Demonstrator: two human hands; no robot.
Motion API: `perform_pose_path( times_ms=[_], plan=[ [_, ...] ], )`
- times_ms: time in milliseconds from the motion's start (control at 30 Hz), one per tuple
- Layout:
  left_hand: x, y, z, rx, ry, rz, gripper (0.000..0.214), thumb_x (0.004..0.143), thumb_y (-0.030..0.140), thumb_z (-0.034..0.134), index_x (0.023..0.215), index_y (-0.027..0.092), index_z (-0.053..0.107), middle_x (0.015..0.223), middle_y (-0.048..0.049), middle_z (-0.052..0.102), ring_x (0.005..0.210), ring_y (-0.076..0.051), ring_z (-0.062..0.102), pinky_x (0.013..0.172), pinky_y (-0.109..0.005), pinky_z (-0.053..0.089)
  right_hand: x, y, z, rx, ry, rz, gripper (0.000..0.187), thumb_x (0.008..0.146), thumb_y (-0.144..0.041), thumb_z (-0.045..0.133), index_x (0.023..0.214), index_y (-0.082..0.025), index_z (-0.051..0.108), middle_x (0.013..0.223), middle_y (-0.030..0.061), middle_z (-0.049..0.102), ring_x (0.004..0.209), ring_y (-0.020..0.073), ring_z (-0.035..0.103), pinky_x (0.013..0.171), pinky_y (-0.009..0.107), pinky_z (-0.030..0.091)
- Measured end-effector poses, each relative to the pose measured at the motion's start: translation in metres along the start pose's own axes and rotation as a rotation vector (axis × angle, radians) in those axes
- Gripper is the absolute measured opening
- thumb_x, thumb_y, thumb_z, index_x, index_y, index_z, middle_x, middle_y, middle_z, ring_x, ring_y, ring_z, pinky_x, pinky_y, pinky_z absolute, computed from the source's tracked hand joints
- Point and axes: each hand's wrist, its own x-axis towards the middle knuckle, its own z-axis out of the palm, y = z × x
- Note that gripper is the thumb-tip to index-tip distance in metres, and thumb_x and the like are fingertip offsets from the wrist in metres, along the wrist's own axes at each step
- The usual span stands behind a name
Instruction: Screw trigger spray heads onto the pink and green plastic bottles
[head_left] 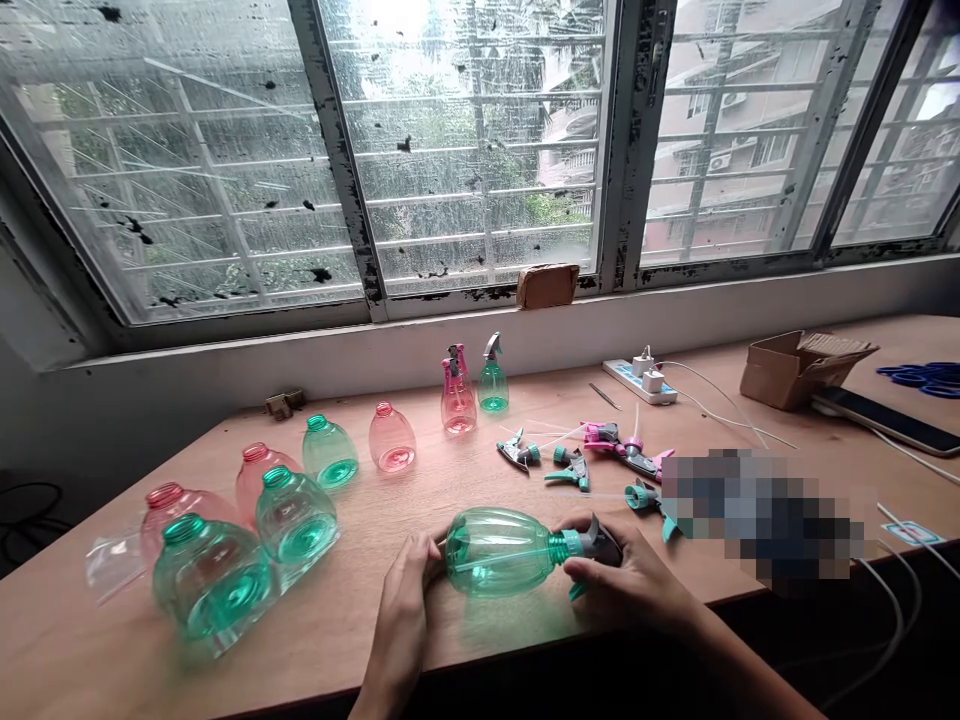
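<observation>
A clear green spray bottle (499,552) lies on its side between my hands, just above or on the table's front part. My left hand (405,590) grips its base end; the fingertips are partly hidden behind it. My right hand (637,570) is closed around the grey-and-green trigger sprayer head (596,542), whose collar meets the bottle's neck. A thin dip tube runs inside the bottle. Beyond my right hand lie loose trigger heads, among them a green-collared one (574,468) and a pink-and-grey one (626,448).
To the left stand several open green bottles (330,452) and pink bottles (392,438), some beside clear plastic bags (112,565). Assembled pink (458,395) and green (493,385) sprayers stand near the wall. A power strip (639,382), cardboard box (784,370) and tablet (896,418) are at right.
</observation>
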Motion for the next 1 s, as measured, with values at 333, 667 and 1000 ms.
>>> perform_pose_path(
  times_ms=[333, 667, 1000],
  plan=[
    [-0.006, 0.004, 0.007, 0.194, -0.098, 0.052, 0.056, 0.097, 0.064, 0.053, 0.133, 0.021, 0.057, 0.145, -0.0144, 0.061, 0.143, -0.035, 0.048, 0.121, -0.053, 0.031, 0.0, 0.0, 0.0, 0.037, 0.011, 0.039, 0.041, 0.074, -0.052, 0.084, 0.098, -0.019, 0.077, 0.078, 0.0022, 0.069, 0.071, 0.0207, 0.064, 0.066, 0.032, 0.054],
    [-0.006, -0.007, -0.002, 0.159, -0.258, 0.108, 0.062, 0.092, 0.051, 0.071, 0.144, 0.029, 0.044, 0.162, -0.0127, 0.044, 0.147, -0.035, 0.043, 0.116, -0.048, 0.046, 0.005, -0.001, -0.001, 0.177, 0.095, 0.088, 0.049, 0.073, -0.057, 0.084, 0.099, -0.018, 0.07, 0.073, 0.0003, 0.069, 0.069, 0.0218, 0.07, 0.069, 0.035, 0.058],
    [-0.003, 0.009, 0.005, 0.231, -0.147, 0.027, 0.065, 0.1, 0.066, 0.045, 0.146, 0.02, 0.053, 0.155, -0.0123, 0.055, 0.149, -0.035, 0.041, 0.127, -0.054, 0.023, 0.003, -0.001, -0.001, 0.149, 0.046, 0.071, 0.042, 0.079, -0.051, 0.082, 0.101, -0.018, 0.069, 0.075, -0.0011, 0.068, 0.069, 0.0201, 0.07, 0.07, 0.034, 0.058]
  ],
)
